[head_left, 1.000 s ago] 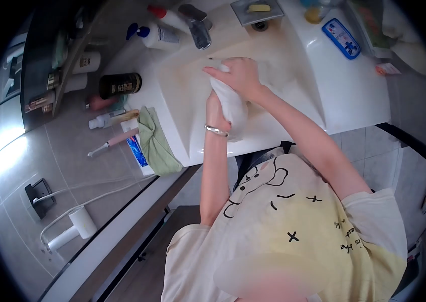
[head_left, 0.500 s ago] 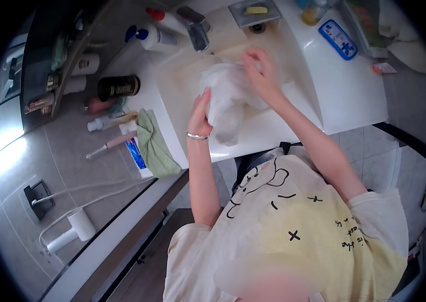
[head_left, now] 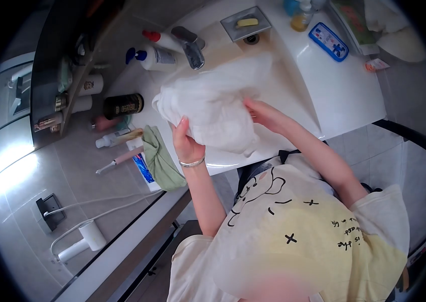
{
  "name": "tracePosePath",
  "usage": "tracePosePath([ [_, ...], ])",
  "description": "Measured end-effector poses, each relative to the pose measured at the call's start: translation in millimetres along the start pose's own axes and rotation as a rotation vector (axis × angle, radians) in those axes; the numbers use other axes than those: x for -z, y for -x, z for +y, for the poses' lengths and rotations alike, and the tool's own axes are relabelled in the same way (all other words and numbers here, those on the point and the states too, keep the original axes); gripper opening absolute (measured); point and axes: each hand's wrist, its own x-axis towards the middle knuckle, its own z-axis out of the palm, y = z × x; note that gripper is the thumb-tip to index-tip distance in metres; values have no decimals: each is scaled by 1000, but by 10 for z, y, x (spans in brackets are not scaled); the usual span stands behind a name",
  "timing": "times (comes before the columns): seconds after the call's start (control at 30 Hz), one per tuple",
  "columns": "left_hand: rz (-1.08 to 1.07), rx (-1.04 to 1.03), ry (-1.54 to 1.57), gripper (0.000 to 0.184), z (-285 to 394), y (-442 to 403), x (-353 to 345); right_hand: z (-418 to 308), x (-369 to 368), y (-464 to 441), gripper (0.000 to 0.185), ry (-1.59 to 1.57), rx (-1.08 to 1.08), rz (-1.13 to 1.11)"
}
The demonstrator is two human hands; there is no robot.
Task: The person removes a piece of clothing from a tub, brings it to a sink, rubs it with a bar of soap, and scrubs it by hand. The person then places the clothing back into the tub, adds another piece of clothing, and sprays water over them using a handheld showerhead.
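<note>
A wet-looking white cloth (head_left: 213,110) is spread in loose folds over the sink (head_left: 293,95). Its left edge is gripped by my left hand (head_left: 189,145), thumb on top, with a silver bangle at the wrist. On the other side my right hand (head_left: 268,116) pinches the cloth's right part between thumb and fingers. Some of those fingers are hidden by the fabric. Beyond the cloth stands the metal faucet (head_left: 194,53); I cannot tell whether water runs from it.
Left of the sink are a green cloth (head_left: 160,161), an electric toothbrush (head_left: 120,160), a black can (head_left: 123,105) and a pump bottle (head_left: 155,58). A soap dish (head_left: 230,31) with yellow soap sits at the back. To the right lies a blue-edged case (head_left: 329,41). A hair dryer (head_left: 84,241) is lower left.
The white cloth has gone from bunched up to spread wider, and further left. My right hand has come down from near the drain to the cloth's right side. My left hand moved slightly left and nearer me.
</note>
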Motion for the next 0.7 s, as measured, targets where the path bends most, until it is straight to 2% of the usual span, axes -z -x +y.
tracePosePath([
  [0.03, 26, -9, -16, 49, -8, 6, 25, -31, 2, -20, 47, -70, -55, 19],
  [0.13, 34, -36, -115, 48, 26, 70, 84, -71, 110, -13, 41, 105, 12, 103],
  [0.23, 49, -77, -207, 49, 8, 106, 173, -263, 189, 210, 34, 25, 21, 162],
  [0.37, 84, -97, -229, 49, -102, 143, 324, -414, 222, 399, 28, -267, 287, -123],
  [0.47, 63, -100, -244, 48, -205, 177, 318, -277, 161, 353, 43, -712, 165, -144],
  [0.57, 11, -62, -265, 47, -279, 192, 268, 31, 159, 192, 56, -821, -5, -61],
  [0.7, 34, -70, -253, 46, -328, 246, 203, 267, 13, 162, 59, -750, -172, -102],
])
